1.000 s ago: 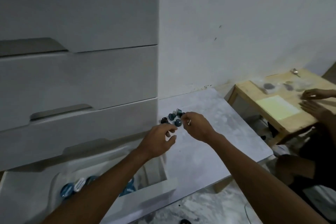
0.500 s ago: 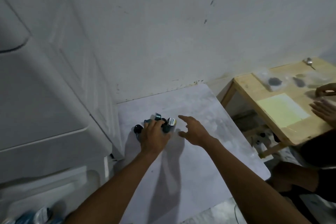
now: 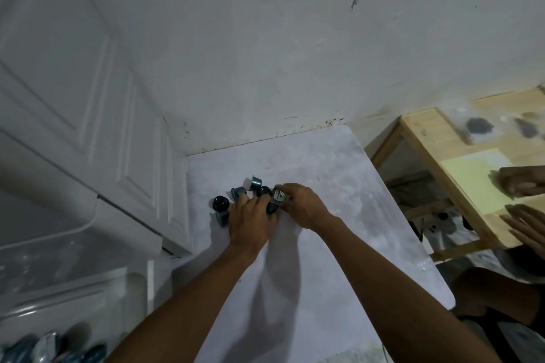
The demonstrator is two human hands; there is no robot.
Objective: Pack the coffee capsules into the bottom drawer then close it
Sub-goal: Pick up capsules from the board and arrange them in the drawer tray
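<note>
Several dark blue coffee capsules [image 3: 255, 183] lie in a cluster on a pale marbled board [image 3: 324, 233] beside the white drawer unit [image 3: 118, 156]. My left hand [image 3: 250, 221] lies palm down over the cluster, its fingers curled onto the capsules. My right hand [image 3: 303, 203] pinches one capsule with a white label [image 3: 277, 197] at the cluster's right side. One capsule [image 3: 221, 203] stands apart to the left. The open bottom drawer [image 3: 88, 289] shows at the lower left, with more blue capsules [image 3: 50, 348] inside it.
The white wall [image 3: 295, 53] rises directly behind the board. A low wooden table [image 3: 436, 156] with a yellow sheet [image 3: 474, 177] stands at the right, where another person's hands [image 3: 522, 200] rest. That person's legs fill the lower right corner.
The view has swung right and closer to the board. My left hand has come down over the capsules, and my right hand has gone from open fingers to pinching the labelled capsule.
</note>
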